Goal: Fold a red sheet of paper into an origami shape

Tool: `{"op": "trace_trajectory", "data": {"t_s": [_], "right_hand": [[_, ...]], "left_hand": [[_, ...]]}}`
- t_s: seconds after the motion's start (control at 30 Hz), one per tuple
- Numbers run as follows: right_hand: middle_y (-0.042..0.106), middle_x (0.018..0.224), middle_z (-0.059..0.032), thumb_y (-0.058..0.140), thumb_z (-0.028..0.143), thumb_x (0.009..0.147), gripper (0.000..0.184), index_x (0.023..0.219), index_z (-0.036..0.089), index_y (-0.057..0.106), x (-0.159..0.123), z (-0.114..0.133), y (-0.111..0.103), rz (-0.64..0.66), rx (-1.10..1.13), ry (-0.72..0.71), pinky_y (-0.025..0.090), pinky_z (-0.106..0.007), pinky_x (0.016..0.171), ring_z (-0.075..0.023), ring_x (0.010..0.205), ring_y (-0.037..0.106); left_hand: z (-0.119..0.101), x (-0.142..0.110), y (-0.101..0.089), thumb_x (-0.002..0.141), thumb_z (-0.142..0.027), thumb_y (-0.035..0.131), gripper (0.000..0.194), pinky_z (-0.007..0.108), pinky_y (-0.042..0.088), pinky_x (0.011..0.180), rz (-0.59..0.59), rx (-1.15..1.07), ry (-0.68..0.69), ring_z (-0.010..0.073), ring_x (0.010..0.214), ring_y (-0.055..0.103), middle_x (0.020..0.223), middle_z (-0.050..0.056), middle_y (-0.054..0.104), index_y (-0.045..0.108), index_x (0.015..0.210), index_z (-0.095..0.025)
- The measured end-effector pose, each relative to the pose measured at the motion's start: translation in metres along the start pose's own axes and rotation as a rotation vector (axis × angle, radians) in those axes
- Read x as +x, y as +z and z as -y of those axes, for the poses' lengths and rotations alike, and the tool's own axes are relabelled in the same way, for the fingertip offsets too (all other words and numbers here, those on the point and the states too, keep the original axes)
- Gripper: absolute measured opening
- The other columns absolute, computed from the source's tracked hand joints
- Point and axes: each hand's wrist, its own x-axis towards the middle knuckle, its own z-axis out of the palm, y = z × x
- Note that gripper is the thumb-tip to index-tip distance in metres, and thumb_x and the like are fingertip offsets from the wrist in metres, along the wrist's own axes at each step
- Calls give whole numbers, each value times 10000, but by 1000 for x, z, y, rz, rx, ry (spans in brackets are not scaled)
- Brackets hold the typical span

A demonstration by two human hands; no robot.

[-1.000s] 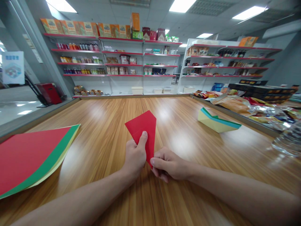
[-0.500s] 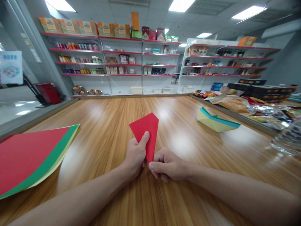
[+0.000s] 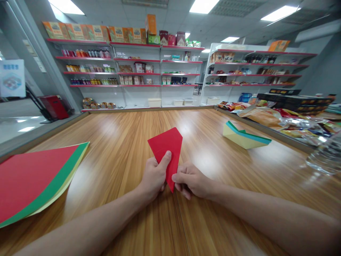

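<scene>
Clamping the folded red paper (image 3: 172,140) in my closed left grip (image 3: 154,177), I'd press evenly with my right grip (image 3: 194,180), pinched on the edge near its lower tip.

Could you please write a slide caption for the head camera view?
Two bare hands, left and right, hold folded red paper above a wooden table.

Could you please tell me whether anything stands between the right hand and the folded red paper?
Nothing visible does: the right hand already meets the folded red paper near its lower tip, beside the left hand, whose thumb lies across it.
</scene>
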Motion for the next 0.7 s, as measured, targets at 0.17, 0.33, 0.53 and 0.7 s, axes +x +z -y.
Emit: {"op": "trace_trajectory", "data": {"t_s": [0.17, 0.33, 0.53, 0.7], "right_hand": [[474, 336, 18, 532, 329, 725, 318, 476, 132, 546, 4, -9, -10, -12, 113, -84, 225, -178, 290, -70, 273, 379], [437, 310, 35, 515, 314, 719, 307, 465, 143, 522, 4, -5, -13, -48, 34, -95, 204, -178, 277, -67, 250, 353], [455, 346, 29, 501, 318, 750, 328, 473, 142, 515, 1, -5, -14, -78, -92, -137, 223, -174, 282, -67, 274, 380], [448, 345, 30, 526, 335, 721, 308, 481, 143, 506, 7, -7, -24, -182, -18, -160, 199, -176, 296, -59, 277, 356]], "left_hand": [[-5, -1, 1, 774, -597, 567, 522, 144, 185, 214, 62, -30, -53, 52, 218, 328, 331, -23, 462, 479, 527, -146], [-5, -1, -1, 795, -569, 561, 510, 140, 184, 214, 103, -43, -56, 44, 219, 326, 350, -11, 491, 503, 538, -133], [-5, -2, -2, 813, -542, 554, 492, 140, 182, 209, 139, -40, -60, 46, 216, 324, 351, -12, 484, 517, 556, -124], [-8, -3, -2, 766, -550, 602, 461, 141, 192, 203, 134, -63, -94, 44, 224, 323, 363, -36, 472, 553, 608, -120]]}}
